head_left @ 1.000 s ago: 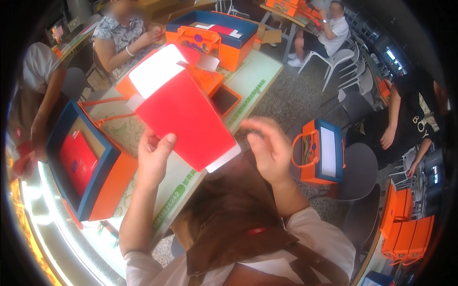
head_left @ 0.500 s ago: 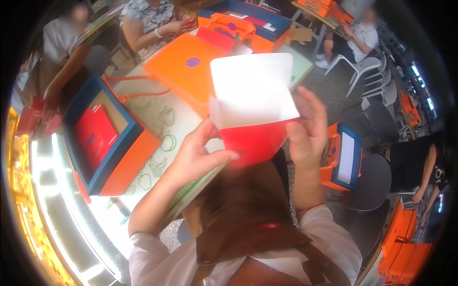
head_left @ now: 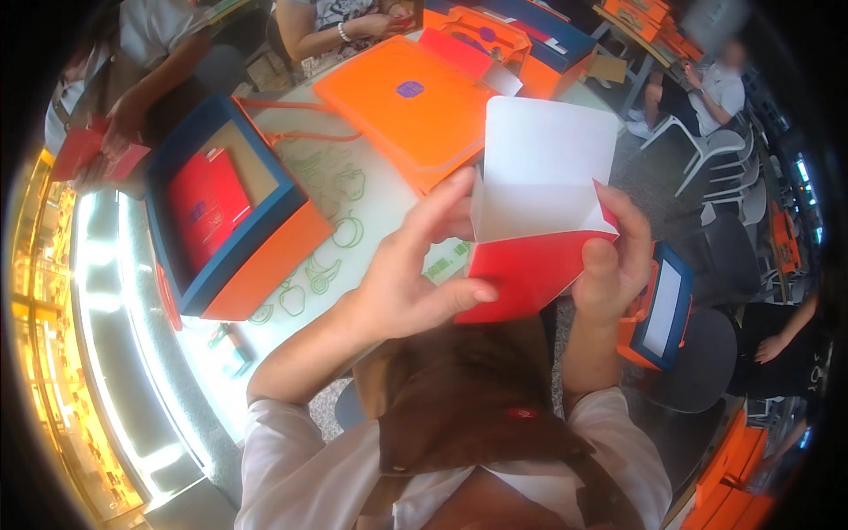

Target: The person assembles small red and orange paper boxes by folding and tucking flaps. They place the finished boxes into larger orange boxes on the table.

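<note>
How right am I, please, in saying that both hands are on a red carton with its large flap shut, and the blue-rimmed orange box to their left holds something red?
Only the large flap is wrong: the head view shows it open, not shut. The left hand and right hand are on the red carton, and the blue-rimmed orange box to their left holds something red.

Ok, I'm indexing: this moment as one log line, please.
red paperboard carton: flap up, white inside; left hand: at its left side; right hand: holding its right side; orange box: on table
</note>
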### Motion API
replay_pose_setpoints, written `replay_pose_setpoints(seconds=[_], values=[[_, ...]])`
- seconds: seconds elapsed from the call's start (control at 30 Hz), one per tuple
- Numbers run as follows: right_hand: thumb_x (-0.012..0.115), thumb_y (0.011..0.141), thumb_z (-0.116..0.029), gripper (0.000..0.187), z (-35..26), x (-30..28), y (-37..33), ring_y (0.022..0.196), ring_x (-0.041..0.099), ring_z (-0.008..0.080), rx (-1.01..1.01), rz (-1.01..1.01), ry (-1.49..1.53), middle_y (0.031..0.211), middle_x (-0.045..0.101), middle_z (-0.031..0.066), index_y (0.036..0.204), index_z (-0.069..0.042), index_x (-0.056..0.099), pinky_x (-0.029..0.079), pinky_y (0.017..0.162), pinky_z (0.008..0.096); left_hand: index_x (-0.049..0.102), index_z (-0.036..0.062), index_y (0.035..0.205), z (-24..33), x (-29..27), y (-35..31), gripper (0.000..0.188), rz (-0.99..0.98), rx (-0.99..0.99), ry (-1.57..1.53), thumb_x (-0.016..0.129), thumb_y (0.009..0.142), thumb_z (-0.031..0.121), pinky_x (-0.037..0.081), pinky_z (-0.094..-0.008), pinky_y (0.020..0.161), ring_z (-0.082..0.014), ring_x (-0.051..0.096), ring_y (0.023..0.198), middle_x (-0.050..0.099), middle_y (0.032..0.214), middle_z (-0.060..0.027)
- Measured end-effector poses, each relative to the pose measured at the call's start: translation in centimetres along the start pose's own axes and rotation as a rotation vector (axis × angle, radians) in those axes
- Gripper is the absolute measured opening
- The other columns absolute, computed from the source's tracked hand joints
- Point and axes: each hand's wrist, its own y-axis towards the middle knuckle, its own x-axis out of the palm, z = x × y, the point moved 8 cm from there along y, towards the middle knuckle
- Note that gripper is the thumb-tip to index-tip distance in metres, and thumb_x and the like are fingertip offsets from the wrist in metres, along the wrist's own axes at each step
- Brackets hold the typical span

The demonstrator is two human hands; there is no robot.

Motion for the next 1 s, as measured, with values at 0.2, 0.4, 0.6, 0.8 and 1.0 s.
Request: replay_pose_setpoints(seconds=[0.2,0.4,0.6,0.8,1.0], values=[[0.069,0.099,-0.021,0.039,-0.2,1.4,-0.5,0.107,0.063,0.0206,-0.023,-0.039,-0.075,0.123,0.064,0.0158,0.13,0.003,0.061,0.049,0.095,0.0313,0.048,-0.0013,0.147,0.6,-0.9,-0.3,0.078,0.085,0.096,0.162,0.083,0.089,0.036,0.055,-0.0372,0.093,-0.0274,0.068,0.108,0.064,0.133,-0.0186],[0.066,0.1,-0.02,0.034,-1.4,2.8,-0.3,0.105,0.065,0.0216,-0.091,-0.125,-0.117,0.121,0.065,0.0171,0.125,0.003,0.062,0.051,0.091,0.032,0.061,0.0011,0.129,0.0,-2.1,-0.2,0.054,0.137,0.055,0.195,0.077,0.093,0.039,0.055,-0.0347,0.084,-0.0264,0.068,0.094,0.069,0.112,-0.0148],[0.059,0.106,-0.031,0.039,-0.2,2.0,0.0,0.111,0.067,0.0237,-0.03,-0.087,0.054,0.127,0.065,0.0185,0.13,0.0,0.059,0.054,0.093,0.0361,0.065,0.0003,0.12,0.4,-2.4,0.0,0.044,0.132,-0.031,0.235,0.076,0.095,0.035,0.054,-0.034,0.083,-0.0252,0.067,0.092,0.068,0.105,-0.0137],[0.048,0.111,-0.034,0.045,1.7,0.4,2.7,0.116,0.066,0.0256,0.308,0.065,0.288,0.124,0.068,0.0203,0.135,0.003,0.053,0.053,0.099,0.0369,0.066,0.0,0.116,0.4,-2.5,0.3,0.041,0.094,-0.039,0.269,0.076,0.095,0.033,0.054,-0.0343,0.08,-0.0248,0.067,0.089,0.068,0.1,-0.0137],[0.054,0.106,-0.024,0.031,4.6,0.6,4.3,0.101,0.068,0.0202,0.441,-0.057,0.395,0.111,0.072,0.0148,0.115,0.003,0.065,0.053,0.093,0.0345,0.067,0.0015,0.116,0.5,-1.5,0.8,0.041,-0.056,0.066,0.345,0.08,0.09,0.03,0.055,-0.0366,0.076,-0.0288,0.067,0.084,0.068,0.096,-0.0138]])
